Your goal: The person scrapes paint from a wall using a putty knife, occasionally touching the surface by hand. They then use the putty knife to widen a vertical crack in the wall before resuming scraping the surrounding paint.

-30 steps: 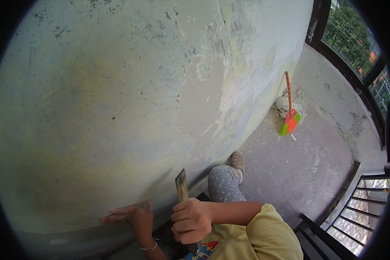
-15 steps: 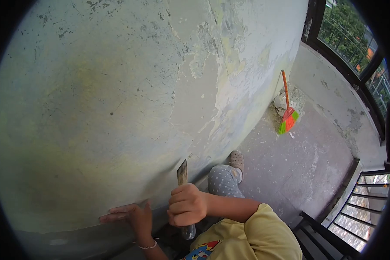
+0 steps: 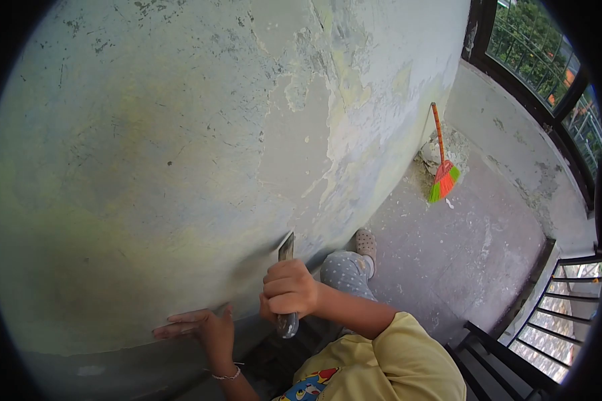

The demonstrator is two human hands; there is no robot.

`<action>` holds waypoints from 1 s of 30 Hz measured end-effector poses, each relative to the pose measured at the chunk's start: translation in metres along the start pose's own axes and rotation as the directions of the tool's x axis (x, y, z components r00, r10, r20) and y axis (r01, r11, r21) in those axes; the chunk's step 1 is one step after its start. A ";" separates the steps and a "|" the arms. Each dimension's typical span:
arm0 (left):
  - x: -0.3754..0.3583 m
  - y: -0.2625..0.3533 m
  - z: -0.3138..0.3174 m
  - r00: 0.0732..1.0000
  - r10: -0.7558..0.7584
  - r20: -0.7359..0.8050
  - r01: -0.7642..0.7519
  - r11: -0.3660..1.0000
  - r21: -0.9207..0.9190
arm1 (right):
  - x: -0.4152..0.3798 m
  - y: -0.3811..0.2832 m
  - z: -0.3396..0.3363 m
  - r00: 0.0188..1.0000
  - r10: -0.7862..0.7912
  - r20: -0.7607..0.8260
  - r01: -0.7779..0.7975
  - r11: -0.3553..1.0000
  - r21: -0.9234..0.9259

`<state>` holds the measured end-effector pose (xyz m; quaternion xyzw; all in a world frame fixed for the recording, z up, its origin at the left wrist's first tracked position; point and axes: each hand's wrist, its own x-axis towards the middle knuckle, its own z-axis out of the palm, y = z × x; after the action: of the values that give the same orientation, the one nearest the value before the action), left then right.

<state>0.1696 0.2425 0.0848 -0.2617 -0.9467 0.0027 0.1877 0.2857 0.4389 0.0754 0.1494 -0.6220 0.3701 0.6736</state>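
Note:
My right hand point(image 3: 290, 289) is wrapped around the handle of a scraper point(image 3: 286, 248). The narrow, worn blade points up and meets the wall point(image 3: 174, 220), or nearly so, by the lower end of a bare grey patch point(image 3: 295, 147) where paint has flaked off. Below my fist the dark butt of the handle sticks out. Lower and to the left, my left hand point(image 3: 211, 333) rests against the wall with its fingers stretched out, holding nothing. A bracelet circles that wrist.
A small broom point(image 3: 444, 177) with an orange handle leans in the corner above a heap of flaked debris point(image 3: 429, 155). Paint chips dot the floor point(image 3: 448, 254). Black metal railings point(image 3: 560, 314) stand at lower right, a barred window point(image 3: 535, 53) at upper right.
My right hand and the scraper have moved a little up the wall, and the tool is tilted differently. My left hand stays in its spot on the wall.

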 end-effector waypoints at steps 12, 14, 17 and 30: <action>0.000 0.004 -0.003 0.999 0.024 -0.033 -0.023 0.999 0.028 | -0.001 -0.007 -0.012 0.996 -0.064 -0.062 0.067 0.997 0.045; -0.001 0.001 0.000 1.000 -0.001 -0.004 0.001 1.000 0.010 | -0.020 0.028 -0.016 0.997 0.080 -0.011 -0.081 0.993 -0.088; 0.002 0.004 -0.006 1.000 -0.009 -0.008 0.009 1.000 -0.021 | -0.050 0.043 -0.033 0.966 0.253 0.051 -0.245 0.962 -0.123; -0.001 0.001 0.000 0.993 0.083 -0.087 -0.080 0.996 0.030 | 0.028 0.006 -0.005 0.930 -0.178 0.323 0.148 0.982 0.114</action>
<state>0.1710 0.2424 0.0843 -0.2976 -0.9259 0.0112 0.2323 0.2843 0.4549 0.0996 0.2900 -0.6951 0.3093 0.5806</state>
